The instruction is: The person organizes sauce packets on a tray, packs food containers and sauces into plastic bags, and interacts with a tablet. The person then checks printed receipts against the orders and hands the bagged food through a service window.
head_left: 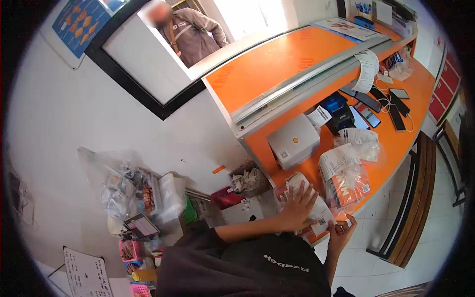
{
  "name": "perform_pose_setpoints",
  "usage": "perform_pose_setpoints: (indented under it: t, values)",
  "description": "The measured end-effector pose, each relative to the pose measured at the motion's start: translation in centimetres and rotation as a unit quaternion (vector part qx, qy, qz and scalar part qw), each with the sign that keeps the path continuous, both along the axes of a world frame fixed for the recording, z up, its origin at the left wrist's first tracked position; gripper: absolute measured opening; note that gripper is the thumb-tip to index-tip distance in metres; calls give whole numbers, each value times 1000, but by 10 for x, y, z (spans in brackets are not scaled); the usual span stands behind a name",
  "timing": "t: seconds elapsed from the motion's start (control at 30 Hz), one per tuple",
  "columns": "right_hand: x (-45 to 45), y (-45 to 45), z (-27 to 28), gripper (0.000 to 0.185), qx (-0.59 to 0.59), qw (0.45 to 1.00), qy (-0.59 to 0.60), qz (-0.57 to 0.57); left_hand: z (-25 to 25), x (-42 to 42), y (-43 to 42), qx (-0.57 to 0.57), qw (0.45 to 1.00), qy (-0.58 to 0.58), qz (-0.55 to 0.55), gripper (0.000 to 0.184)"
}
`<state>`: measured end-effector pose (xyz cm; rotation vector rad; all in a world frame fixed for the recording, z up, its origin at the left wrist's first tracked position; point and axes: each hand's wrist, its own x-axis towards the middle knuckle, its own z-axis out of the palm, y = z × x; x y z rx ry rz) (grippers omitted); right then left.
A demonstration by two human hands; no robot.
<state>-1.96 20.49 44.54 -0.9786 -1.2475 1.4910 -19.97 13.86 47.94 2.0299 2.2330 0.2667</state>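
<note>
My left hand [298, 209] lies flat with spread fingers on a white paper packet [320, 212] near the counter's front edge. A small printed square code shows on the packet, and clear plastic is around its left side. At the packet's right corner is my right hand [341, 231], its fingers bent and the thumb against the edge. Just beyond, a clear plastic bag [349, 185] holds an orange box, with a printed receipt [339, 157] on top. Behind that sits another clear bag [368, 151] with a receipt.
The orange counter [396, 148] carries a white box [294, 141], a blue and black printer [339, 111] and several phones [371, 116] with cables. A raised orange shelf [287, 64] runs behind. One person [190, 32] stands beyond the window. Bins [250, 180] are at left, a wooden bench [408, 203] at right.
</note>
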Motion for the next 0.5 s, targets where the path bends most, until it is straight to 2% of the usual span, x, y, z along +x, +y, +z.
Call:
perform_pose_setpoints:
  t: [0.1,0.13,0.23,0.3,0.33,0.37,0.4,0.43,0.5]
  values:
    - [21,8,5,27,13,994,-102,25,-4,3,-2,-16,999,-25,12,97]
    - [27,11,16,16,-44,993,-103,46,-3,3,-3,-18,1000,-22,12,99]
    - [50,30,35,17,-113,954,-155,232,4,2,-3,-37,999,-29,3,104]
    - [57,39,31,18,-19,927,-195,320,2,7,-1,-58,998,-36,9,106]
    - [64,47,22,19,14,895,-244,372,-2,7,1,-63,998,-28,16,107]
    - [64,47,16,21,40,904,-215,366,-3,9,-1,-62,997,-40,5,106]
    - [66,50,13,22,39,890,-217,399,-1,10,2,-53,998,-45,1,105]
    - [72,51,-7,22,12,889,-186,419,-2,13,4,-54,997,-48,-2,105]
    - [69,49,2,24,-49,883,-144,443,1,15,7,-52,998,-39,5,105]
